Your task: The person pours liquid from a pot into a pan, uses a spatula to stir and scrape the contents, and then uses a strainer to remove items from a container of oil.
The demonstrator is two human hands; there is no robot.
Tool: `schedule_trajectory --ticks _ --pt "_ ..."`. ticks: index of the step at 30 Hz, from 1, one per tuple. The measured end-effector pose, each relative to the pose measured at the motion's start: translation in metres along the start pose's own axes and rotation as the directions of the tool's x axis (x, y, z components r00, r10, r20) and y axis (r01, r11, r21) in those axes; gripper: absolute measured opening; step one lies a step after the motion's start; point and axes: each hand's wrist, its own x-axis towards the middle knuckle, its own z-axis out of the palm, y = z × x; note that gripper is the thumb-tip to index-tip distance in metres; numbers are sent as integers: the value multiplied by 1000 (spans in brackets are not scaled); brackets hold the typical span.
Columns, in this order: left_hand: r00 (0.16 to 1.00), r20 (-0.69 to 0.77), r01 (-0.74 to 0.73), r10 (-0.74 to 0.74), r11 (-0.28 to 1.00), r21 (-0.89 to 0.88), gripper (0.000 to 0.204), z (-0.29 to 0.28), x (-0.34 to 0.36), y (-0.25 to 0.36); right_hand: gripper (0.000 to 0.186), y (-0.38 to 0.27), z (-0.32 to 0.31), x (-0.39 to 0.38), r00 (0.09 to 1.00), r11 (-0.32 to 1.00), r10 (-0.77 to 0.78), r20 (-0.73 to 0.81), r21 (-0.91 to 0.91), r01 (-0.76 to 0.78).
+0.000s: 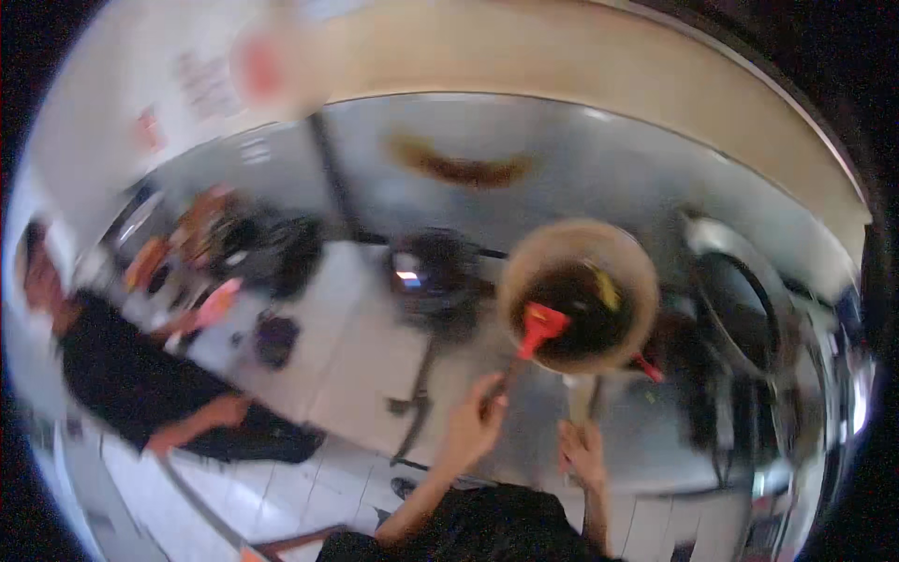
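Observation:
A deep, tan-walled pan (637,272) with a dark bottom stands over the counter in front of me. My right hand (582,451) is closed around its long, pale handle (581,398), which points toward my body. In my left hand (475,421) is a spatula with a red head (545,324) and a dark shaft. The red head reaches over the pan's near left side; whether it touches the bottom is hard to tell. Something yellowish (607,288) lies inside, toward the right wall. Motion blurs the picture.
Left of the pan sits a dark, round burner or pot (426,272). A large, round metal pan (735,290) leans at the right. A red-tipped item (648,367) lies beside the pan. Another person in black (131,365) works at the cluttered left counter, a pink item (217,302) nearby.

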Motion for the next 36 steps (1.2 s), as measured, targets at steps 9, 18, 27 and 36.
schedule_trajectory --ticks 9,18,27,36 --pt "970 231 -30 70 985 -170 36 113 124 51 15 22 -111 11 933 931 -288 -215 -291 220" --pt "812 29 -570 583 802 -179 34 233 184 72 22 36 -151 36 886 857 -339 -317 -492 151" --pt "815 304 -525 494 851 26 32 144 141 102 23 61 -159 58 886 878 -287 -363 -470 92" --pt "927 156 -367 342 912 183 33 175 161 91 23 82 -146 75 875 851 -349 -337 -505 145"
